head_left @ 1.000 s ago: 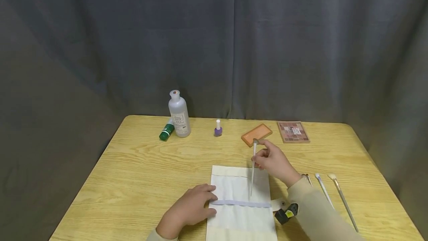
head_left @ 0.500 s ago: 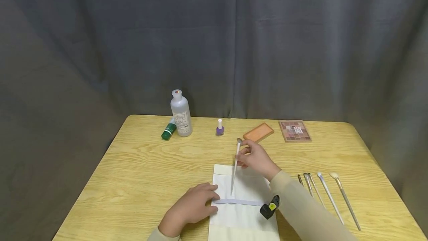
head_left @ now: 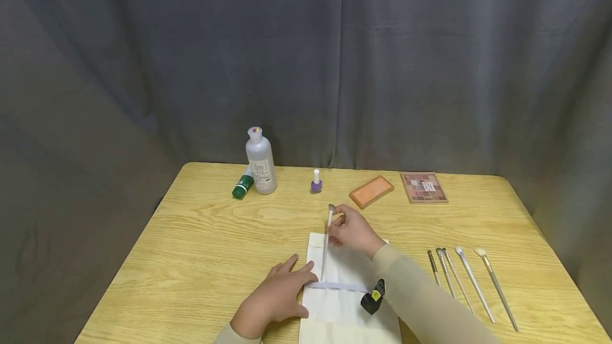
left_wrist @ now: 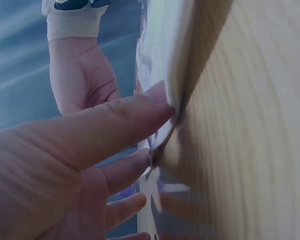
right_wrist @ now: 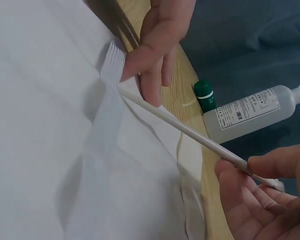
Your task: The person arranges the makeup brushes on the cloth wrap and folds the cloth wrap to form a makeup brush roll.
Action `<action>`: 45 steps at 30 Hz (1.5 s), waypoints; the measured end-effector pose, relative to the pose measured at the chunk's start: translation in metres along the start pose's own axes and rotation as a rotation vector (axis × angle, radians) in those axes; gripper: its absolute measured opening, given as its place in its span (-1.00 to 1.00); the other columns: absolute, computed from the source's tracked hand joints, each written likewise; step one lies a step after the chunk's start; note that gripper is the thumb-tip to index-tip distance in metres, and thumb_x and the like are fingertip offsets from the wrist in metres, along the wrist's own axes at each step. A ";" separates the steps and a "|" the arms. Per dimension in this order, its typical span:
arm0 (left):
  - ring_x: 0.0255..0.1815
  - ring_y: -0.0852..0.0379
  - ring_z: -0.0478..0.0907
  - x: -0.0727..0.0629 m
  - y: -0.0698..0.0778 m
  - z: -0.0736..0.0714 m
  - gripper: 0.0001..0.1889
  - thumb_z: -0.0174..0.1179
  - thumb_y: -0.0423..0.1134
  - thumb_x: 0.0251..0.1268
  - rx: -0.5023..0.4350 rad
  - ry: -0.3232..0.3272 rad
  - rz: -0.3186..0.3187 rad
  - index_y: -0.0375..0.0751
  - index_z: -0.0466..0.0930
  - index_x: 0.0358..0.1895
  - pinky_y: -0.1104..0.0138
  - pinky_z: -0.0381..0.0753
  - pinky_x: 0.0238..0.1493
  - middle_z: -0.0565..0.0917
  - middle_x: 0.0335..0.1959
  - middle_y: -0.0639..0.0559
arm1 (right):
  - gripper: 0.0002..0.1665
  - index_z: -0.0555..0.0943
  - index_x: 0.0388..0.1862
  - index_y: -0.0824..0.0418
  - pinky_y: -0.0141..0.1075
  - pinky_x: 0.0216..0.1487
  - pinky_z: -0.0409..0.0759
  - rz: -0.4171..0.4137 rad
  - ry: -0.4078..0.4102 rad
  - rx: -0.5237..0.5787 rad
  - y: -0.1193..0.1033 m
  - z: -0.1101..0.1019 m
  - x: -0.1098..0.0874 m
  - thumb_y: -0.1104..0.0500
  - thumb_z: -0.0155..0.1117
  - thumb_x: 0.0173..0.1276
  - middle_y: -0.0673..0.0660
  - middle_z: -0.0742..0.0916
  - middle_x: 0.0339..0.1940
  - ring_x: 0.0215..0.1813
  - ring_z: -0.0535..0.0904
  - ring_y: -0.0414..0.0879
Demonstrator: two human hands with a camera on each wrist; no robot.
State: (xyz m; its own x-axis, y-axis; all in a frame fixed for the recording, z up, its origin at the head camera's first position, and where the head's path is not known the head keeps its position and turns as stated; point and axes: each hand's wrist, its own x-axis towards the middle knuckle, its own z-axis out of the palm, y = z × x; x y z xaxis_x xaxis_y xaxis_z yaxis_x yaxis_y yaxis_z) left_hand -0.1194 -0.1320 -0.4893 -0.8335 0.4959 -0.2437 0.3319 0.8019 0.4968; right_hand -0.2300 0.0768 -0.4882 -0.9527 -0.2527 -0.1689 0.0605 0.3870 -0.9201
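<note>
A white makeup brush [head_left: 327, 238] is pinched near its bristle end by my right hand [head_left: 353, 231]. In the right wrist view the handle's tip [right_wrist: 127, 94] meets the lilac elastic band [right_wrist: 97, 145] that crosses a white cloth brush roll [head_left: 351, 307]. Whether the tip is under the band I cannot tell. My left hand [head_left: 278, 293] rests at the roll's left edge, its fingers spread. From the left wrist view, the thumb [left_wrist: 135, 117] touches the edge of the cloth.
Several makeup brushes [head_left: 466, 280] lie on the table to the right. Along the back stand a clear bottle [head_left: 261, 169], a green tube [head_left: 243, 186] and purple nail polish [head_left: 316, 183]. An orange case [head_left: 371, 191] and an eyeshadow palette [head_left: 424, 187] lie there too.
My right hand has carried the brush leftward over the roll, its tip now at the band's left end. The left hand's fingers have spread wider.
</note>
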 end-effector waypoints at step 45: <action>0.59 -0.35 -0.03 0.029 -0.008 -0.013 -0.44 0.52 -0.13 0.09 -0.039 -0.037 0.010 0.15 0.38 0.09 -0.32 0.00 0.43 0.40 0.48 0.01 | -0.33 0.44 0.33 0.34 -0.34 -0.47 0.56 0.051 -0.142 -0.201 0.007 0.027 -0.002 0.30 0.41 0.25 0.06 0.72 -0.57 -0.53 0.66 -0.14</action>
State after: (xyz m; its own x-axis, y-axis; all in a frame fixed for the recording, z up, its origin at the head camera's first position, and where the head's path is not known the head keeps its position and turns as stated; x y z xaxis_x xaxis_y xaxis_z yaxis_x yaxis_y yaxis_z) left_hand -0.1523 -0.1281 -0.4896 -0.8132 0.5164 -0.2684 0.3220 0.7834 0.5316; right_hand -0.2193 0.0564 -0.5035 -0.8975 -0.3449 -0.2749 0.0336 0.5679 -0.8224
